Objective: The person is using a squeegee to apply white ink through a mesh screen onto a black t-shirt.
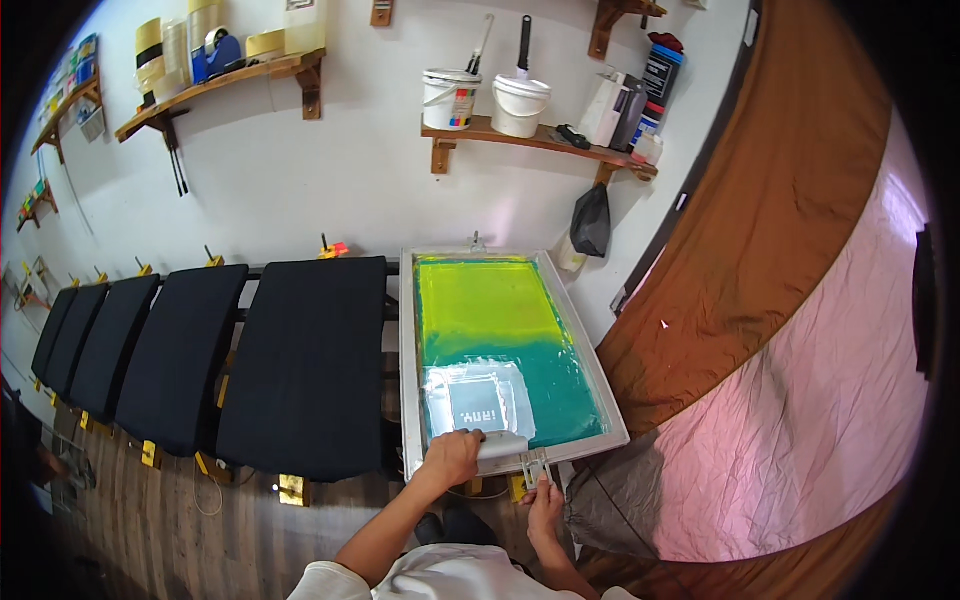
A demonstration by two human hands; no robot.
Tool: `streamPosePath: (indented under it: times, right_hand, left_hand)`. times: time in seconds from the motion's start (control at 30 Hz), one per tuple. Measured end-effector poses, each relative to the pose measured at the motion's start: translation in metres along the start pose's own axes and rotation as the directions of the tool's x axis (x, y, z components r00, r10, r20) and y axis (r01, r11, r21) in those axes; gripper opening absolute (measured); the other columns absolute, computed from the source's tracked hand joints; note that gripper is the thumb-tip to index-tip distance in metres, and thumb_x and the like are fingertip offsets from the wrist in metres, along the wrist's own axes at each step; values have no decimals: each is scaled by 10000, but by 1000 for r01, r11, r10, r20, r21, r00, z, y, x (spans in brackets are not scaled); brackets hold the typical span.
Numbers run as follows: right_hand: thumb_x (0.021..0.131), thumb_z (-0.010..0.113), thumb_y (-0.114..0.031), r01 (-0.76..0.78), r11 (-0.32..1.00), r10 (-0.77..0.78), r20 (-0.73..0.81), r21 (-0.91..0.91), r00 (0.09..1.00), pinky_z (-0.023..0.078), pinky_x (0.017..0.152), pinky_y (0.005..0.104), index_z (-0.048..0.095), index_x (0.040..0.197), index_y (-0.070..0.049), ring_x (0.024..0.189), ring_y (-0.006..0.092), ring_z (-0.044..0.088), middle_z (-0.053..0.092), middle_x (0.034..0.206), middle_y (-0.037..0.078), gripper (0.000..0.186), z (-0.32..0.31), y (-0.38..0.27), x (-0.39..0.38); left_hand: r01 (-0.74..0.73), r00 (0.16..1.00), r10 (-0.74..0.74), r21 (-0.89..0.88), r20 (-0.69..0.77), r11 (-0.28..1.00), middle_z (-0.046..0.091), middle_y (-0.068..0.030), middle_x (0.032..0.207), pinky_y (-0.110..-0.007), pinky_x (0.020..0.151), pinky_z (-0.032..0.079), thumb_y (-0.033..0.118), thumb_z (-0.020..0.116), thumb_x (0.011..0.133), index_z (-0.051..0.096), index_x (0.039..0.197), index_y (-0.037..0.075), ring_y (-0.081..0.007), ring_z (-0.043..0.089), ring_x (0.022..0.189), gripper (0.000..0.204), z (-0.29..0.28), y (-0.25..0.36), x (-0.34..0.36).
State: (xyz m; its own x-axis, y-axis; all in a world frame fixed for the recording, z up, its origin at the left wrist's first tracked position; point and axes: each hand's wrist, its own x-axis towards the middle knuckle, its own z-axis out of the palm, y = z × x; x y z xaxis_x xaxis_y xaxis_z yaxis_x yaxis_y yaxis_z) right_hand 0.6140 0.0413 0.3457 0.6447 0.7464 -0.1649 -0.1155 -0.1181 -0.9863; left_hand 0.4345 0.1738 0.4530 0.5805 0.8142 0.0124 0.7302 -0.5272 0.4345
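A white-framed printing screen [580, 382] lies on the bench before me, coated yellow-green at the far part and teal nearer, with a pale taped patch carrying a stencil at lower left. My left hand [452, 458] grips a silver squeegee [502, 447] on that patch, near the screen's front edge. My right hand [545, 510], lower and to the right, has its fingers closed on a metal clamp [536, 468] at the front of the frame. Left of the screen, a black fabric-covered board [300, 365] lies in a row with several similar ones.
Wooden shelves [590, 150] on the white wall hold buckets [520, 110], tape rolls [265, 45] and containers. A black bag [590, 225] hangs below one. Brown cloth [750, 200] and pink sheeting [800, 420] hang close on the right. Wooden floor [175, 500] shows below the boards.
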Motion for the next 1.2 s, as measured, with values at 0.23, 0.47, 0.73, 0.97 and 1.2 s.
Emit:
streamPosePath:
  times: [0.23,0.47,0.73,0.97,1.2]
  right_hand:
    - [1011,525,-374,-12,998,11,17,67,1000,491,492,299,527,802,-26,501,127,523,510,606,32,405,1,-5,-1]
    - [1013,523,-369,-17,998,16,21,67,1000,487,490,294,533,806,-21,502,119,516,512,607,28,405,1,-1,-1]
    - [1021,510,-357,-7,998,5,39,59,999,486,501,294,513,793,-45,515,120,510,500,633,28,387,-2,3,2]
    - [1024,506,-365,15,1000,-16,51,20,999,478,503,287,524,804,-40,518,115,504,502,636,26,393,-1,1,0]
    - [1025,499,-377,38,999,-37,48,-38,998,470,506,284,534,808,-37,522,116,519,519,637,31,405,-4,1,0]
  left_hand:
    - [9,1000,-9,5,-12,1000,707,-193,893,-447,727,564,94,619,761,676,1143,96,-350,702,795,387,-1,4,-3]
    - [20,999,-20,1,-46,1000,699,-169,895,-445,695,564,113,649,752,679,1081,85,-353,698,796,331,0,4,-7]
    - [21,997,-24,-29,-79,999,703,-164,915,-443,702,565,115,658,745,694,1084,101,-348,699,802,340,1,5,-7]
    - [26,996,-28,-26,-88,999,702,-161,913,-441,711,565,114,658,745,695,1085,99,-347,698,809,342,3,5,-8]
    - [33,996,-36,-45,-79,998,703,-152,932,-434,727,564,110,661,740,698,1082,97,-343,697,831,344,0,8,-9]
